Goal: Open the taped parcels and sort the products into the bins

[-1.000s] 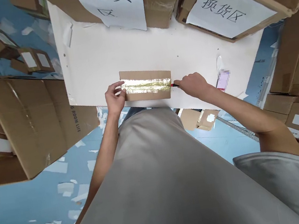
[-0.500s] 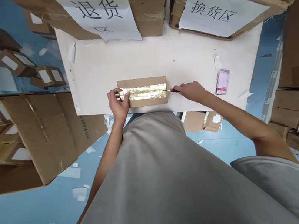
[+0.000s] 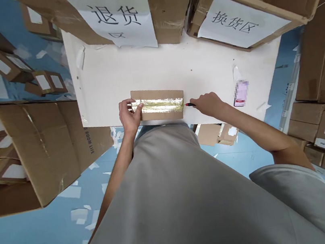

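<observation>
A flat brown cardboard box (image 3: 158, 104) lies on the white table (image 3: 173, 69) near its front edge, sealed along its length with shiny yellowish tape. My left hand (image 3: 129, 114) grips the box's left end, thumb on top. My right hand (image 3: 209, 105) is closed on a small red-handled cutter (image 3: 189, 104), whose tip touches the right end of the tape seam.
Two large open cartons with white paper signs stand at the back of the table (image 3: 122, 16) (image 3: 242, 20). A pink item (image 3: 241, 93) lies at the right. Stacked cartons (image 3: 26, 150) crowd the left, more cartons (image 3: 320, 74) the right; paper scraps litter the blue floor.
Both hands and the box keep their places relative to one another; the cutter tip stays at the right end of the seam. Only the view has shifted slightly.
</observation>
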{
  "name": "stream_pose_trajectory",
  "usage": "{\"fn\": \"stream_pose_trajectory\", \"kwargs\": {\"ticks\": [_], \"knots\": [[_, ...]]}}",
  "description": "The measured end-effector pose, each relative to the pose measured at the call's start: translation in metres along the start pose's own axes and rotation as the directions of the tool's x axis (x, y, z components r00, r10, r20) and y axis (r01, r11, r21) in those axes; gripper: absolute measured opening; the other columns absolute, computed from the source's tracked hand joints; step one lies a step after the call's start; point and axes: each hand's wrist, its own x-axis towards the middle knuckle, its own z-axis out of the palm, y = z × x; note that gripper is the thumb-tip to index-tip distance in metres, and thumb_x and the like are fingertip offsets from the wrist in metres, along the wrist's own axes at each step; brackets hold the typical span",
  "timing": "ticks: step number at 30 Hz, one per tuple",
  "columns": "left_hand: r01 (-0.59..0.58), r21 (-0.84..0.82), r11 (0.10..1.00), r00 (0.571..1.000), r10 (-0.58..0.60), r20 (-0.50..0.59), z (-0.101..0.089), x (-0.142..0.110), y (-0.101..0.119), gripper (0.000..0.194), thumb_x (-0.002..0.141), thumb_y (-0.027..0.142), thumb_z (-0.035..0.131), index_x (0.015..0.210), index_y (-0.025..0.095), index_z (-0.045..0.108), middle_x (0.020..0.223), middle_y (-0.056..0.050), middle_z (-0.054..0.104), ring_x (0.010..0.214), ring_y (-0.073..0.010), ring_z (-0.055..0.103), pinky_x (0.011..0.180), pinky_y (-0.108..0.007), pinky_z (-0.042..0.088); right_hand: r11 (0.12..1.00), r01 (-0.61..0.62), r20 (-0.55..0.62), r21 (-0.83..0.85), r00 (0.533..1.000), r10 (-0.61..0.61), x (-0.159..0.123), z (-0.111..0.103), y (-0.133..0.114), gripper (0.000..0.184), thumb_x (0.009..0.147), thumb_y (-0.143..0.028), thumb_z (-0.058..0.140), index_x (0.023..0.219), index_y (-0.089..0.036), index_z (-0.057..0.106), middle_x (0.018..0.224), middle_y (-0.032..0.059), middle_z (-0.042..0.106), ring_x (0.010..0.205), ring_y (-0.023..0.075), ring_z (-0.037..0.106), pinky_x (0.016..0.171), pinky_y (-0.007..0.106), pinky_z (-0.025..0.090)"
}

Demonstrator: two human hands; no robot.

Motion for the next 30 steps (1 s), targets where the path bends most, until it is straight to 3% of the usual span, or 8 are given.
{"fn": "stream_pose_trajectory", "kwargs": {"ticks": [7, 13, 15, 19, 21, 23, 26, 30], "knots": [[0.056, -0.064, 0.996, 0.998, -0.058, -0.034, -0.03, 0.025, -0.025, 0.035, 0.095, 0.048, 0.086, 0.118, 0.027, 0.069, 0.136, -0.009, 0.076, 0.114, -0.0266, 0.074, 0.105, -0.041, 0.062, 0.985, 0.098, -0.148, 0.143, 0.986, -0.077, 0.04, 0.04, -0.023, 0.045, 0.129, -0.039, 0.033, 0.162, -0.026, 0.06, 0.128, 0.0147, 0.083, 0.1, 0.0289, 0.079, 0.074, 0.033, 0.038], [0.048, -0.097, 0.994, 0.999, -0.048, 0.002, -0.042, 0.04, -0.034, 0.033, 0.091, 0.044, 0.087, 0.113, 0.027, 0.069, 0.134, -0.007, 0.077, 0.114, -0.0254, 0.074, 0.104, -0.039, 0.061, 0.853, 0.172, -0.395, 0.493, 0.917, 0.044, 0.087, 0.101, -0.056, 0.033, 0.123, -0.028, 0.043, 0.143, -0.017, 0.067, 0.136, 0.0197, 0.081, 0.12, 0.0314, 0.075, 0.092, 0.036, 0.052], [0.053, -0.119, 0.992, 0.999, -0.053, 0.004, -0.049, 0.046, -0.039, 0.034, 0.091, 0.046, 0.086, 0.113, 0.027, 0.068, 0.131, -0.007, 0.077, 0.115, -0.0254, 0.074, 0.104, -0.038, 0.062, 0.694, 0.183, -0.452, 0.697, 0.863, 0.227, 0.099, 0.12, -0.073, 0.035, 0.122, -0.032, 0.04, 0.141, -0.018, 0.065, 0.135, 0.0198, 0.082, 0.121, 0.0313, 0.075, 0.099, 0.039, 0.055], [0.053, -0.163, 0.985, 0.999, -0.054, -0.005, -0.072, 0.067, -0.062, 0.039, 0.094, 0.054, 0.086, 0.112, 0.025, 0.066, 0.124, -0.009, 0.077, 0.122, -0.0268, 0.073, 0.099, -0.036, 0.063, 0.181, 0.288, -0.337, 0.941, 0.719, 0.608, 0.121, 0.13, -0.111, 0.058, 0.12, -0.062, 0.026, 0.144, -0.02, 0.059, 0.125, 0.0163, 0.083, 0.106, 0.0254, 0.079, 0.1, 0.038, 0.061], [0.06, -0.174, 0.983, 0.998, -0.06, 0.003, -0.084, 0.079, -0.076, 0.041, 0.094, 0.057, 0.085, 0.111, 0.025, 0.066, 0.122, -0.009, 0.076, 0.121, -0.0258, 0.073, 0.095, -0.033, 0.063, 0.003, 0.369, -0.295, 0.929, 0.739, 0.605, 0.131, 0.12, -0.13, 0.073, 0.114, -0.08, 0.032, 0.147, -0.021, 0.059, 0.126, 0.0143, 0.082, 0.095, 0.022, 0.079, 0.093, 0.036, 0.063], [0.056, -0.178, 0.982, 0.998, -0.056, 0.005, -0.093, 0.087, -0.088, 0.042, 0.094, 0.059, 0.084, 0.111, 0.024, 0.066, 0.117, -0.008, 0.075, 0.115, -0.024, 0.074, 0.096, -0.033, 0.063, -0.089, 0.423, -0.311, 0.902, 0.778, 0.546, 0.135, 0.103, -0.146, 0.082, 0.107, -0.089, 0.042, 0.149, -0.022, 0.062, 0.121, 0.0113, 0.082, 0.088, 0.0216, 0.076, 0.087, 0.036, 0.064], [0.018, -0.156, 0.988, 1.0, -0.015, 0.016, -0.095, 0.091, -0.099, 0.042, 0.094, 0.06, 0.082, 0.111, 0.025, 0.068, 0.11, -0.007, 0.075, 0.111, -0.0249, 0.073, 0.101, -0.037, 0.062, -0.032, 0.492, -0.402, 0.87, 0.745, 0.533, 0.125, 0.076, -0.159, 0.078, 0.106, -0.089, 0.05, 0.139, -0.022, 0.072, 0.106, 0.0071, 0.08, 0.093, 0.025, 0.074, 0.093, 0.04, 0.066], [0.022, -0.183, 0.983, 0.989, 0.006, 0.15, -0.063, 0.079, -0.095, 0.042, 0.098, 0.063, 0.075, 0.117, 0.026, 0.067, 0.115, -0.01, 0.078, 0.115, -0.0284, 0.075, 0.1, -0.041, 0.061, 0.205, 0.521, -0.521, 0.828, 0.583, 0.624, 0.086, 0.052, -0.146, 0.073, 0.113, -0.083, 0.048, 0.138, -0.021, 0.077, 0.126, 0.0113, 0.083, 0.122, 0.0286, 0.075, 0.117, 0.043, 0.061]]}}
